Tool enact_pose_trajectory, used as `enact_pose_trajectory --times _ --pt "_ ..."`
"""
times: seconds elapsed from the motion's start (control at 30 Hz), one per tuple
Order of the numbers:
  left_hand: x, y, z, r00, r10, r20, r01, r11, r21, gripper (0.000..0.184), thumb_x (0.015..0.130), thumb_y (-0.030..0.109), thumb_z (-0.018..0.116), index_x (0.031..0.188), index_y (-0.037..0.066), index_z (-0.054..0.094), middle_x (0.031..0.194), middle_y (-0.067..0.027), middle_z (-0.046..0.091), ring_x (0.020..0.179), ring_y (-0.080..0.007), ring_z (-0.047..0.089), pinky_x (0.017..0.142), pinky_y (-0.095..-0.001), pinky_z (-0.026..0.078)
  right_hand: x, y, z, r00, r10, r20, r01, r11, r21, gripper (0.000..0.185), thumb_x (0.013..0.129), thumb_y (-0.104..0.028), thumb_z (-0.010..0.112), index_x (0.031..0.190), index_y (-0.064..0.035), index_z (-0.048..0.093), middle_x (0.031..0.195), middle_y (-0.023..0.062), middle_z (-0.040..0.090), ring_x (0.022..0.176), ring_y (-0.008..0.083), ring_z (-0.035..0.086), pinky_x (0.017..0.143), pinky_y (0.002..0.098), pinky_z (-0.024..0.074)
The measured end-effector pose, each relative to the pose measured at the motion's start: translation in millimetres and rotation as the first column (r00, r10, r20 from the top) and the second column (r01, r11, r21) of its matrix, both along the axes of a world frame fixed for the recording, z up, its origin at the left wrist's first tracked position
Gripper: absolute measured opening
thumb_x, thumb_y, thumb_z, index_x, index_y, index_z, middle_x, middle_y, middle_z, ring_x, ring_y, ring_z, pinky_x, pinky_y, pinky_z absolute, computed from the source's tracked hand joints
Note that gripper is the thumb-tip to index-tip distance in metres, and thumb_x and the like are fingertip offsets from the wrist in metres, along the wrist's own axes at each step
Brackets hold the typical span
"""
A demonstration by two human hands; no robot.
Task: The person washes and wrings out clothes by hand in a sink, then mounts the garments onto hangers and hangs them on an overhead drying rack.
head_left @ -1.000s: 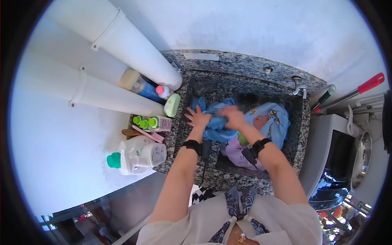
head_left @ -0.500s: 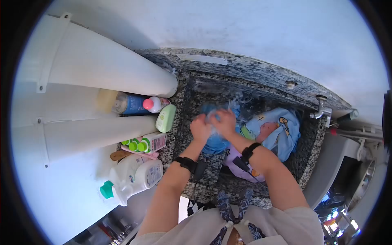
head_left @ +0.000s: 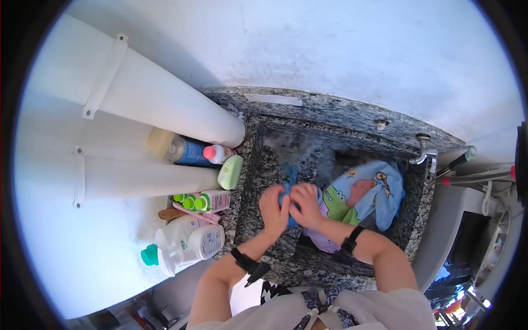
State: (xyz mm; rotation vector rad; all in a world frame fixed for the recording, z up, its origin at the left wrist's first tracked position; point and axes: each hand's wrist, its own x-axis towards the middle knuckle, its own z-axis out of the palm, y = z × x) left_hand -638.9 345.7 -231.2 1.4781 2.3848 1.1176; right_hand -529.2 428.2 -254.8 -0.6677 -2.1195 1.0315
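In the stone sink, my left hand (head_left: 274, 209) and my right hand (head_left: 306, 203) press side by side on a wet blue cloth (head_left: 291, 175). Fingers of both hands are curled over it, and most of the cloth is hidden beneath them; a narrow end pokes out beyond the fingertips. To the right of my right hand lies a crumpled light-blue cloth with cartoon animals (head_left: 360, 192). A lilac part (head_left: 320, 240) shows below it, near my right forearm. Suds spread over the stone behind my hands.
The granite sink's rim (head_left: 330, 131) runs along the wall, with a metal tap (head_left: 424, 151) at the right. Two white pipes stand at the left. Beside them are a green soap-shaped box (head_left: 230, 172), several bottles and a large white jug (head_left: 176, 242).
My hands have come closer together and nearer my body. The blue cloth, spread wider before, is now bunched under my fingers. The whole view has shifted slightly.
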Motion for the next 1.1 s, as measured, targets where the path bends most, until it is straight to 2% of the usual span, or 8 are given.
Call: enact_pose_trajectory --times 0.13,0.23,0.3,0.43,0.53,0.6,1.0,1.1 --pt "-41.3 54.9 -47.7 0.999 0.047 -0.017 -0.049 0.979 -0.196 0.03 0.089 0.031 0.047 0.104 0.007 0.058 0.104 -0.0154 0.06 0.1 -0.0341 0.052 0.087 -0.0457 0.039 -63.3 49.7 -59.5 0.975 0.022 0.219 0.029 0.974 -0.226 0.026 0.076 -0.028 0.054 0.089 -0.0066 0.059 0.099 0.013 0.057 0.096 0.0326 0.052 0.083 0.05 0.0363" --pt "-68.4 86.8 -60.4 0.981 0.166 -0.096 -0.191 0.902 -0.388 0.033 0.092 0.033 0.041 0.107 0.011 0.059 0.109 -0.0127 0.061 0.108 -0.0352 0.049 0.093 -0.0491 0.035 -100.2 67.1 -66.5 0.863 -0.27 0.427 0.302 0.953 -0.009 0.03 0.081 -0.033 0.049 0.095 -0.0085 0.06 0.103 0.0137 0.057 0.099 0.032 0.052 0.083 0.0529 0.0373" --pt "-57.5 74.7 -54.7 0.981 0.116 -0.157 -0.188 0.788 -0.586 0.037 0.093 0.036 0.037 0.113 0.015 0.059 0.118 -0.0048 0.059 0.118 -0.0359 0.042 0.1 -0.053 0.029 -78.6 46.7 -54.7 0.847 -0.159 0.507 0.222 0.973 -0.065 0.031 0.083 -0.034 0.047 0.097 -0.01 0.061 0.103 0.0144 0.057 0.1 0.0318 0.052 0.084 0.0533 0.0375" --pt "-4.5 3.0 -12.9 1.0 0.013 -0.01 -0.013 1.0 -0.009 0.029 0.089 0.027 0.049 0.108 0.007 0.058 0.121 -0.0116 0.053 0.116 -0.0341 0.044 0.099 -0.0498 0.03 -10.6 10.7 8.8 0.996 -0.032 0.078 0.021 0.99 0.139 0.021 0.08 -0.024 0.052 0.092 -0.0068 0.056 0.098 0.0124 0.055 0.096 0.0335 0.05 0.081 0.048 0.0363" --pt "6.9 -19.0 -31.2 0.984 -0.099 0.145 0.112 0.99 -0.084 0.023 0.084 0.021 0.054 0.097 0.004 0.061 0.102 -0.0177 0.061 0.104 -0.0389 0.052 0.092 -0.0472 0.038 11.7 -9.4 -41.3 0.981 0.145 0.126 -0.122 0.977 -0.175 0.017 0.076 -0.019 0.054 0.086 -0.0052 0.054 0.091 0.0125 0.053 0.091 0.0333 0.049 0.076 0.0452 0.0354" --pt "-3.5 7.4 -55.8 0.99 -0.103 0.101 0.113 0.988 -0.105 0.02 0.085 0.018 0.052 0.093 0.001 0.061 0.096 -0.0192 0.06 0.099 -0.0379 0.054 0.089 -0.0456 0.04 -2.6 36.6 -64.8 0.953 0.263 0.151 -0.261 0.965 -0.031 0.016 0.074 -0.017 0.053 0.086 -0.0055 0.054 0.088 0.0128 0.052 0.088 0.0345 0.047 0.073 0.0439 0.035" --pt "-44.7 80.3 -57.7 1.0 0.009 -0.013 -0.009 1.0 -0.016 0.024 0.087 0.023 0.051 0.09 0.002 0.062 0.093 -0.018 0.062 0.09 -0.0375 0.055 0.081 -0.0438 0.043 -57.3 64.2 -42.5 0.973 -0.212 0.087 0.208 0.977 0.052 0.023 0.081 -0.027 0.054 0.078 -0.0043 0.055 0.08 0.016 0.057 0.085 0.0338 0.055 0.072 0.0456 0.0427" --pt "-37.7 66.7 -50.0 0.993 0.036 -0.111 -0.048 0.993 -0.109 0.021 0.085 0.022 0.055 0.092 0.003 0.061 0.091 -0.0157 0.062 0.092 -0.0345 0.055 0.082 -0.0413 0.041 -58.8 52.6 -53.6 0.729 -0.365 0.579 0.467 0.884 -0.031 0.034 0.081 -0.041 0.054 0.084 -0.0073 0.058 0.107 0.0127 0.055 0.108 0.0335 0.046 0.085 0.0559 0.033"
